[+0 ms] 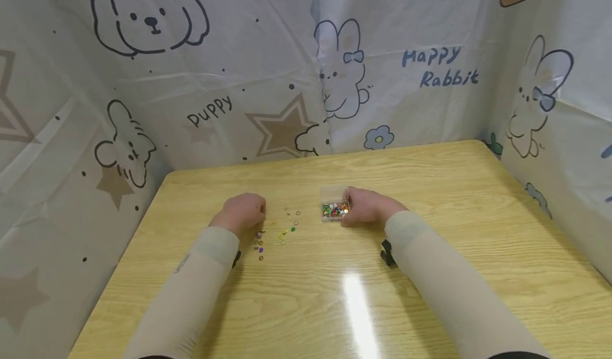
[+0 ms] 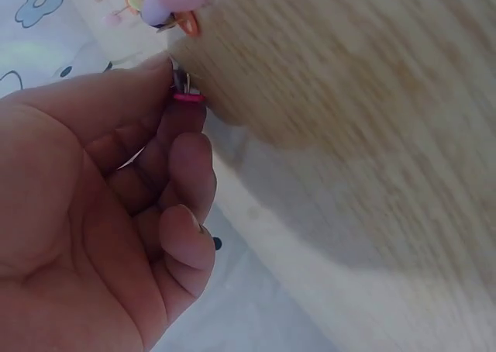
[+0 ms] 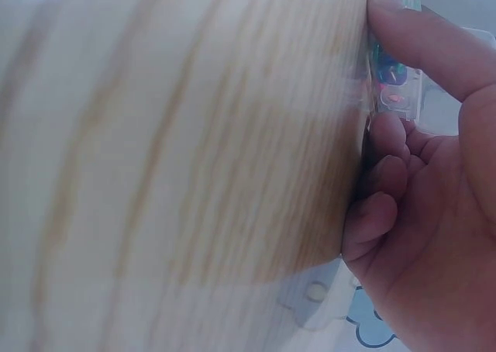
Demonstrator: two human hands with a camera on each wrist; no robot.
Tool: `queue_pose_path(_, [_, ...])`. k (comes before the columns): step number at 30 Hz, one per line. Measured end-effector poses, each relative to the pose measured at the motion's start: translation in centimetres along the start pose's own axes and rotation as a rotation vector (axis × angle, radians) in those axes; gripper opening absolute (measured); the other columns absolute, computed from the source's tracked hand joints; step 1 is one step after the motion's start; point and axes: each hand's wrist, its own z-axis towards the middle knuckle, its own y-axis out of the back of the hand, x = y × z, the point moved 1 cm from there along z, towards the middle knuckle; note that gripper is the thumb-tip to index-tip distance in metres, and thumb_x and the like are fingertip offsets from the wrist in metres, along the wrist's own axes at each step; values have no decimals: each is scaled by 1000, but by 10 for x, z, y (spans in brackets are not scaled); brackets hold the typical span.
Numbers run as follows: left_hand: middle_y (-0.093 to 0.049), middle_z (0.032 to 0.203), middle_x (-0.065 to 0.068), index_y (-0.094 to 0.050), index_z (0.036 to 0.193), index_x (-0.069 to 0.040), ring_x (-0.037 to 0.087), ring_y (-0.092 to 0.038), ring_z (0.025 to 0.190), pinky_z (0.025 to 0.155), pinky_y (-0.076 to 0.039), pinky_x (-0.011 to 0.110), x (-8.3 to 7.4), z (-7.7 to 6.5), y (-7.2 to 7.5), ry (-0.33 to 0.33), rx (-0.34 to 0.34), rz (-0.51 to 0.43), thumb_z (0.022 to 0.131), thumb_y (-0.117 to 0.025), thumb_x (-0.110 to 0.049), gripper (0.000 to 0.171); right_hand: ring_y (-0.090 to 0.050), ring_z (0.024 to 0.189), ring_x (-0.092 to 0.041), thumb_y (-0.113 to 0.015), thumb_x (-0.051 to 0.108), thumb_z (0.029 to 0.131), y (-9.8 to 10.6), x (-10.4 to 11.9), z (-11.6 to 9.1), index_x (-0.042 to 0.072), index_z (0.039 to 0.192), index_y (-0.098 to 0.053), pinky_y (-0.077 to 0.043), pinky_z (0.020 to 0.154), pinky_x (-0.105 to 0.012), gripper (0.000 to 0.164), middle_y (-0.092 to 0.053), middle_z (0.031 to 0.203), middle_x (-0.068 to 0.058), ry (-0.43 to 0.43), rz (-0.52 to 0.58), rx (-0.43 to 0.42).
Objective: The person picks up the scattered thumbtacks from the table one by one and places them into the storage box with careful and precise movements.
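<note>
My left hand (image 1: 240, 211) is low over the left part of the table. Between its thumb and index finger it pinches a pink thumbtack (image 2: 188, 98), whose metal pin shows in the left wrist view. Beside that hand lie several loose thumbtacks (image 1: 261, 250) of mixed colours; a few more thumbtacks (image 2: 157, 9) appear past the fingertips. My right hand (image 1: 365, 207) grips the right side of a small clear plastic box (image 1: 336, 220), thumb at the near side and fingers behind. The box has its lid (image 1: 333, 193) raised and holds many colourful tacks.
The wood-grain table (image 1: 306, 306) carries a bright light reflection near its front. A white printed cloth (image 1: 268, 72) hangs behind it and along both sides. More loose tacks (image 1: 286, 231) lie between the left hand and the box.
</note>
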Motion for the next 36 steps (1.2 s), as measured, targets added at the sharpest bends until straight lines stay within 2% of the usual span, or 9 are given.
queue_pose_path(7, [-57, 73, 1, -58, 80, -12, 17, -49, 63, 57, -42, 34, -1, 1, -2, -2, 7, 30, 91, -55, -14, 11, -50, 86, -20, -81, 30, 71, -1, 1, 1, 12, 107, -46, -43, 78, -36, 53, -56, 103, -4, 5, -8, 2])
queue_pose_path(12, [-58, 75, 1, -55, 86, -14, 18, -51, 66, 63, -45, 36, -9, 3, -1, -13, -87, -3, 96, -50, -19, 13, -50, 86, -20, -81, 30, 72, -1, 2, 0, 12, 108, -46, -43, 78, -36, 53, -56, 103, -4, 7, -10, 8])
queue_pose_path(15, [-59, 77, -1, -56, 86, -16, 17, -51, 67, 64, -45, 37, -20, 4, 2, -56, -150, -47, 96, -50, -19, 13, -50, 86, -20, -80, 29, 72, 1, 4, -2, 12, 108, -45, -43, 78, -37, 53, -56, 103, -5, 10, -12, 6])
queue_pose_path(18, [-59, 78, -4, -58, 84, -18, 15, -51, 69, 65, -46, 35, -34, 6, 6, -113, -177, -57, 96, -54, -21, 13, -50, 85, -21, -80, 28, 73, 2, 4, -3, 11, 109, -45, -42, 78, -37, 53, -57, 103, -5, 13, -7, 9])
queue_pose_path(23, [-60, 80, -7, -61, 85, -20, 11, -52, 71, 67, -48, 32, -61, 9, 8, -191, -172, -41, 95, -58, -23, 11, -50, 87, -20, -81, 27, 72, 2, 2, -2, 11, 107, -45, -42, 81, -37, 52, -57, 104, -4, 19, 12, 12])
queue_pose_path(29, [-64, 88, -6, -68, 95, -16, 7, -55, 77, 72, -50, 27, -91, 14, 7, -302, -195, 2, 95, -56, -15, 12, -51, 88, -20, -81, 25, 71, 2, 1, -1, 11, 106, -46, -42, 84, -38, 52, -57, 105, -5, 26, 25, 6])
queue_pose_path(36, [-55, 81, -3, -68, 89, -14, 10, -47, 66, 60, -47, 26, -118, 21, 2, -460, -276, 72, 92, -61, -8, 10, -49, 84, -21, -81, 28, 71, 1, 0, 1, 12, 105, -47, -42, 78, -37, 51, -56, 99, -5, 38, -19, -1])
